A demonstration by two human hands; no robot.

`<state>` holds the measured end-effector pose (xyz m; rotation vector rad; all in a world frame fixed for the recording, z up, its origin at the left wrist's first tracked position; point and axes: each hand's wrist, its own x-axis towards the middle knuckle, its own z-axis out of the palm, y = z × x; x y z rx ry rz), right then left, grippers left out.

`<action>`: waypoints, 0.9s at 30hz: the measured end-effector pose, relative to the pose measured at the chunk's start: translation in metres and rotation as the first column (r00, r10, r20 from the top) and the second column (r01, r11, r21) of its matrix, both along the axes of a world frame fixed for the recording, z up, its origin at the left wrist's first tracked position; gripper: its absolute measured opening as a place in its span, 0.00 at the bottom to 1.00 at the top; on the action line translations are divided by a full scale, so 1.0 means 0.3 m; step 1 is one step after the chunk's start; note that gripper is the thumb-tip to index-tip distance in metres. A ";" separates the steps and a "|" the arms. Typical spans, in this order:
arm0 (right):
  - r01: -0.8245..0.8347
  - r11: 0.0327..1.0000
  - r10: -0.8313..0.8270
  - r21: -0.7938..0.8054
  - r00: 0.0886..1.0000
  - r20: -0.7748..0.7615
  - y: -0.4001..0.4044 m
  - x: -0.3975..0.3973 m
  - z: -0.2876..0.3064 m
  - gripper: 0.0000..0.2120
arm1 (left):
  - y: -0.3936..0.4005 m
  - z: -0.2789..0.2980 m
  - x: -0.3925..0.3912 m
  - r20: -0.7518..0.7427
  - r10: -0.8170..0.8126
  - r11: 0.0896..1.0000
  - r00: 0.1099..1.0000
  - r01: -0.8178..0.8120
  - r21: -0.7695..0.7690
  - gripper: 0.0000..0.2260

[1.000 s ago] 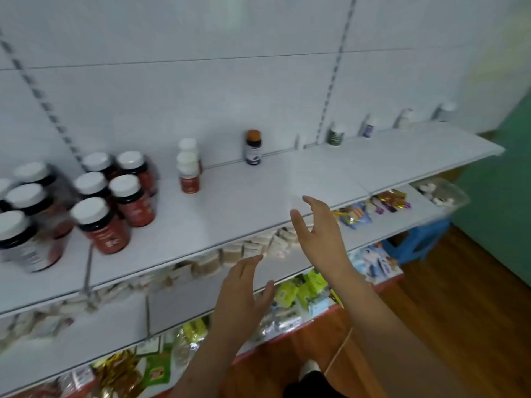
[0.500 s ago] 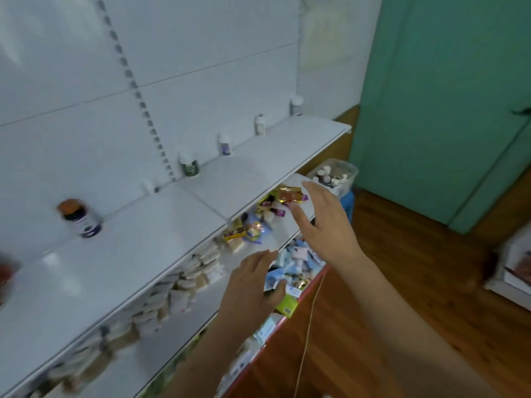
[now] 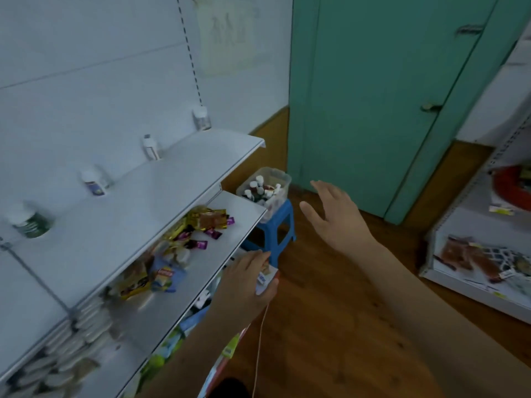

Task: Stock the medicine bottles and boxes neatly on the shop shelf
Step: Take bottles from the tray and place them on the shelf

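Observation:
A clear plastic tub (image 3: 280, 177) of small medicine bottles stands on a blue stool (image 3: 280, 225) at the shelf's far end. The white top shelf (image 3: 138, 208) carries a few spaced bottles along its back: a green one (image 3: 30, 222), a white one with a blue label (image 3: 94, 183), a slim white one (image 3: 150, 147) and a clear one (image 3: 202, 118). My right hand (image 3: 334, 216) hovers open in the air, to the right of the tub and stool, holding nothing. My left hand (image 3: 247, 278) hangs with loose fingers at the edge of the lower shelves, empty.
The second shelf (image 3: 224, 214) holds loose snack packets and sachets. A green door (image 3: 373, 96) closes off the far end. Another white shelf unit (image 3: 482, 254) with goods stands on the right. Wooden floor lies between them. A thin cord hangs below my left hand.
The view has swung right along the shelf, from the red-labelled bottles to the tub on the stool. Both hands have stayed open and empty, the right one stretched further forward.

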<state>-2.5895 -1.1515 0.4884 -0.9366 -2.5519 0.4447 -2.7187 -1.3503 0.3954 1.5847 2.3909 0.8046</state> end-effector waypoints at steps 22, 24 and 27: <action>-0.123 0.988 0.144 -0.089 0.948 0.283 1.334 -0.666 -0.207 0.31 | 1.345 -0.180 -0.681 0.076 -0.002 0.976 0.997 0.018 -0.216 0.31; -0.125 0.987 0.151 -0.104 0.945 0.290 1.433 -0.726 -0.222 0.31 | 1.434 -0.191 -0.732 0.092 0.035 0.974 0.995 -0.013 -0.227 0.26; -0.167 0.976 0.204 -0.143 0.933 0.298 1.590 -0.843 -0.272 0.31 | 1.557 -0.226 -0.801 0.142 0.104 0.970 0.984 -0.069 -0.233 0.26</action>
